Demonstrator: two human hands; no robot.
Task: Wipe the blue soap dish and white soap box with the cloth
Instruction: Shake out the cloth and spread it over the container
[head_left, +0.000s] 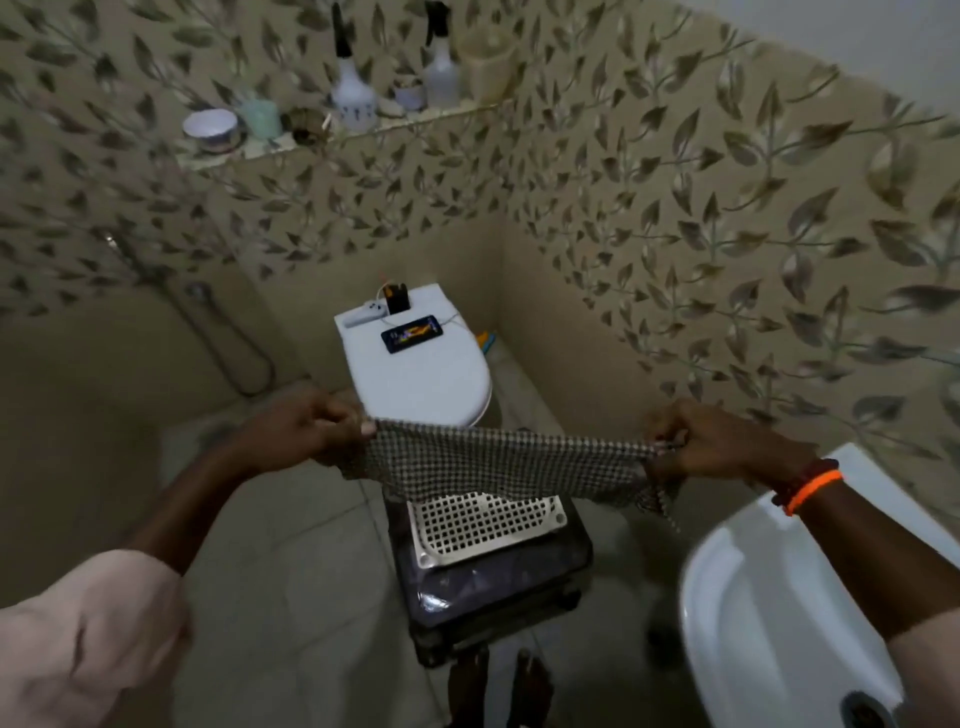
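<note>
A checked black-and-white cloth (506, 462) is stretched flat between my hands, above a small dark stool. My left hand (306, 431) pinches its left corner and my right hand (711, 441) pinches its right corner, which hangs down in a loose tail. Just below the cloth, a white perforated soap box (483, 525) lies flat on the stool's dark glossy top (498, 582); the cloth hides its far edge. I see no blue soap dish in this view.
A closed white toilet lid (415, 364) beyond the cloth carries a phone (412, 332) and small gadgets. A white washbasin (779, 613) stands at lower right. A wall shelf (332, 135) holds bottles and jars. My feet (493, 686) stand on the tiled floor by the stool.
</note>
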